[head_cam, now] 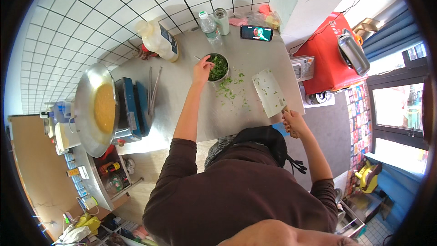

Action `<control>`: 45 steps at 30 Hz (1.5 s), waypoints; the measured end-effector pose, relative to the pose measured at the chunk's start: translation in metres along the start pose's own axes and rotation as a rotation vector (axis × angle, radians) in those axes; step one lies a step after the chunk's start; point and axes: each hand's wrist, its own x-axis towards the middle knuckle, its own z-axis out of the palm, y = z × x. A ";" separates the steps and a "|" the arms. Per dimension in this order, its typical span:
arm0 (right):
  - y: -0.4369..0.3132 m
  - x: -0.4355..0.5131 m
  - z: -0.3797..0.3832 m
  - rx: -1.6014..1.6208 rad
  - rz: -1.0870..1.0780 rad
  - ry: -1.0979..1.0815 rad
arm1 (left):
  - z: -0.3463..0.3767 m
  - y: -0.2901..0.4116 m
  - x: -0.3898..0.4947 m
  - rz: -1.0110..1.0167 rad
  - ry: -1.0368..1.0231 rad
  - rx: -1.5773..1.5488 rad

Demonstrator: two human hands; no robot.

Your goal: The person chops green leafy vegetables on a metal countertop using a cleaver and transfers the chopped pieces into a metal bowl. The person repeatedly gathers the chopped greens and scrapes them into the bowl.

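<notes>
My left hand [202, 69] reaches over the near-left rim of a round metal bowl [227, 73], its fingers bent over the chopped green herbs [218, 69] inside. Whether those fingers pinch anything is unclear. A thin handle of some utensil [197, 57] sticks out past the bowl's left rim. My right hand [294, 123] grips the wooden handle of a broad cleaver [269, 92] at the counter's right front. Bits of green cling to its blade. Between bowl and cleaver, loose chopped herbs [230, 89] lie scattered on the stainless steel counter [205, 116].
A wok of yellowish liquid [104, 109] stands at left beside metal tongs [153, 90]. A large jug [160, 41], a plastic bottle [208, 25], a tumbler [222, 22] and a lit phone [256, 33] line the back. Right of the counter are a kitchen scale [303, 67] and red-covered box [327, 58].
</notes>
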 end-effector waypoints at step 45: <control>0.040 0.012 -0.001 0.116 -0.121 0.142 | 0.017 0.023 -0.041 0.422 -0.012 0.857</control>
